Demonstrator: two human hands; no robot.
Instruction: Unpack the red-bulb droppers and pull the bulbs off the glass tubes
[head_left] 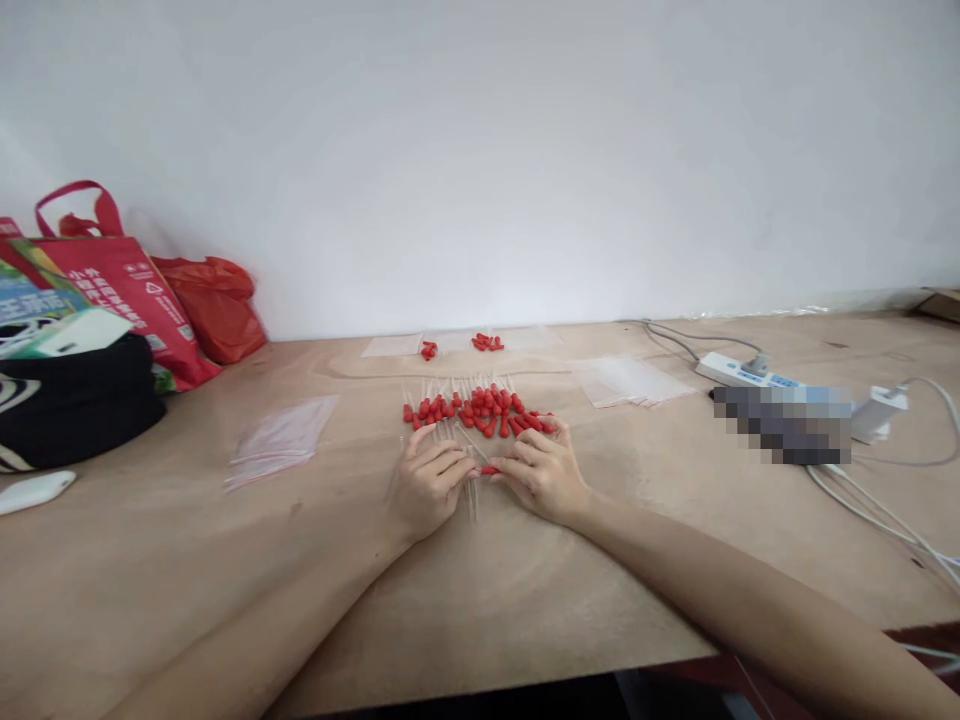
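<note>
I can't tell if curled L hand [433, 482] holds anything; R hand [545, 472] pinches part-hidden red bulb [489, 470]; thin clear tubes [472, 498] blurry.

The table [375, 600] is light brown, with a darker wavy grain. On the table are bulbs [491, 402] of plain bright red. Behind the table, the wall [480, 170] is pale grey-white. At the table's left end, the bag [142, 300] is pinkish red with white print, and the pouch [75, 400] is black with cream curved stripes. At the table's right side, the strip [750, 375] is white with blue patches.
</note>
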